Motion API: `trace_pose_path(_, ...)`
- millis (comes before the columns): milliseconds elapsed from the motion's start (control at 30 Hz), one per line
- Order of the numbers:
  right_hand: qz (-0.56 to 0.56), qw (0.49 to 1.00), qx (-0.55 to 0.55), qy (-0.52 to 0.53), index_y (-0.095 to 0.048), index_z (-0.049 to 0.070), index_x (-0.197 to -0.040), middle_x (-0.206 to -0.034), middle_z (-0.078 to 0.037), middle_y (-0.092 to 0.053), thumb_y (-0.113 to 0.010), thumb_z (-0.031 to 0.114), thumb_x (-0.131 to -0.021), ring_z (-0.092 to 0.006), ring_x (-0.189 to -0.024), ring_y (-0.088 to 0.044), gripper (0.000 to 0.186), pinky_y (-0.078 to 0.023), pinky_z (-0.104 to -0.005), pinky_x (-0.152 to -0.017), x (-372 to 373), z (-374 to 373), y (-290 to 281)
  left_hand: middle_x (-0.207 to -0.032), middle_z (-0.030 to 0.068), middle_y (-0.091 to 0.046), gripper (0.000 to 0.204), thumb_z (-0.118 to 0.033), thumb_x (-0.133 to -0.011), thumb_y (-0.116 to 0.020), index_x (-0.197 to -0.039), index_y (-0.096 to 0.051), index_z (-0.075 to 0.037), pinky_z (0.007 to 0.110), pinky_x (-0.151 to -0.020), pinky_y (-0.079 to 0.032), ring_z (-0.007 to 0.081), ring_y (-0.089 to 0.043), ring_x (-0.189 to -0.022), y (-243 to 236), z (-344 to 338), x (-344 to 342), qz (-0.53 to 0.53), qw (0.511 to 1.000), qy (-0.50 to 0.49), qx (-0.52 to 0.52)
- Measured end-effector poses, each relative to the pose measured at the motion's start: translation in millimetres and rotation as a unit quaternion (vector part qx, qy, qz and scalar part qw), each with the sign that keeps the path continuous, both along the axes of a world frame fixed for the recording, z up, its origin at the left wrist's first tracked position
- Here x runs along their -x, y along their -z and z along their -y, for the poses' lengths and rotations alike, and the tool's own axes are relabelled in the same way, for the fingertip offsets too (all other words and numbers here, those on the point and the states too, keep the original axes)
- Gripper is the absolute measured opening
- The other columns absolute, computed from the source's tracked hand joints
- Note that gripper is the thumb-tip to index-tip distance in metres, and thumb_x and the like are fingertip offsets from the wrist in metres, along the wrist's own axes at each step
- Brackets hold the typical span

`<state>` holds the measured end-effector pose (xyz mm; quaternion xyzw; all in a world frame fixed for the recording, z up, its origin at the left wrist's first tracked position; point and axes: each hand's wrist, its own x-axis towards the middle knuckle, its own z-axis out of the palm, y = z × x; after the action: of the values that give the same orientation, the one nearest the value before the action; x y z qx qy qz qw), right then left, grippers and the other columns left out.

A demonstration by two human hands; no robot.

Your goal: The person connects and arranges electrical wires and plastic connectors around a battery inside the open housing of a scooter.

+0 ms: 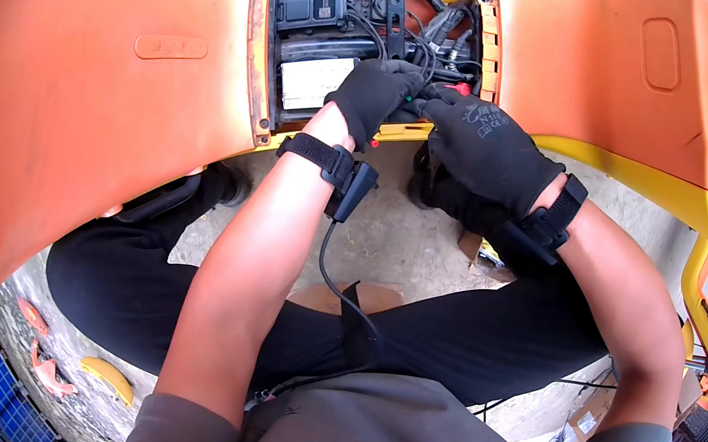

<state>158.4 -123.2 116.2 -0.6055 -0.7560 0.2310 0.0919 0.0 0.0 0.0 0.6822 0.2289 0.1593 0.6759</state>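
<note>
Up close, both gloved hands work at the open compartment (371, 44) in the orange scooter body (96, 71). Left hand (371, 96) curls its grip over the compartment's lower edge beside a white-labelled battery (312, 81). Right hand (481, 144) pinches a small red-tipped part (460, 89) among the black wires (434, 36); how tightly, I cannot tell. Concrete floor (407, 240) lies below.

Glossy orange plastic panel (105, 73); matt black knit gloves, perhaps rubber-coated; rough concrete floor (407, 240).
</note>
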Motion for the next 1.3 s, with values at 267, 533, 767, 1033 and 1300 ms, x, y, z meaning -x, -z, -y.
trace_pose_path(267,-0.009,0.999,0.036,0.005,-0.065,0.006,-0.113,-0.105,-0.017,-0.065,-0.062,0.007,-0.087,-0.0349,-0.096,-0.064,0.027,-0.053,-0.0418,-0.083,2.7,-0.8,-9.0,-0.111,0.0095,-0.070,0.035,-0.010,-0.088,-0.071,-0.122,-0.064,-0.006,0.032,-0.087,-0.058,0.0238,-0.069,-0.100,8.4,-5.0,4.9,0.013,0.946,0.016,-0.324)
trace_pose_path(533,-0.129,0.968,0.055,0.208,-0.064,0.001,-0.114,-0.081,-0.009,-0.066,-0.059,0.014,-0.094,-0.0148,-0.068,-0.063,0.024,-0.052,-0.0318,-0.066,-42.2,-31.5,-7.5,-0.113,0.0107,-0.067,0.034,-0.015,-0.099,-0.061,-0.128,-0.055,0.002,0.033,-0.085,-0.059,0.0196,-0.069,-0.097,-25.9,7.2,-7.0,-0.006,0.929,-0.100,0.355)
trace_pose_path(767,-0.107,0.968,0.077,0.213,-0.065,0.001,-0.115,-0.079,-0.006,-0.066,-0.059,0.013,-0.094,-0.0112,-0.067,-0.062,0.024,-0.052,-0.0282,-0.063,-48.0,-38.1,31.1,-0.111,0.0149,-0.066,0.035,-0.011,-0.100,-0.057,-0.131,-0.051,0.005,0.036,-0.088,-0.060,0.0246,-0.069,-0.096,-19.8,5.3,7.2,0.038,0.910,-0.112,0.397)
trace_pose_path(1033,-0.144,0.961,0.077,0.223,-0.066,-0.002,-0.109,-0.083,-0.008,-0.069,-0.062,0.011,-0.092,-0.0120,-0.071,-0.066,0.021,-0.054,-0.0278,-0.064,-55.1,-43.0,48.0,-0.109,0.0098,-0.066,0.036,-0.017,-0.101,-0.057,-0.132,-0.052,0.001,0.033,-0.084,-0.060,0.0197,-0.069,-0.093,-18.2,3.6,9.4,0.043,0.906,-0.104,0.408)
trace_pose_path(1300,-0.213,0.928,0.153,0.266,-0.065,-0.004,-0.109,-0.087,-0.007,-0.070,-0.061,0.008,-0.093,-0.0104,-0.070,-0.066,0.020,-0.054,-0.0251,-0.062,-54.1,-44.6,38.7,-0.109,0.0100,-0.066,0.032,-0.012,-0.102,-0.053,-0.131,-0.053,0.001,0.032,-0.083,-0.060,0.0189,-0.068,-0.093,-19.9,2.9,11.1,0.061,0.899,-0.095,0.423)
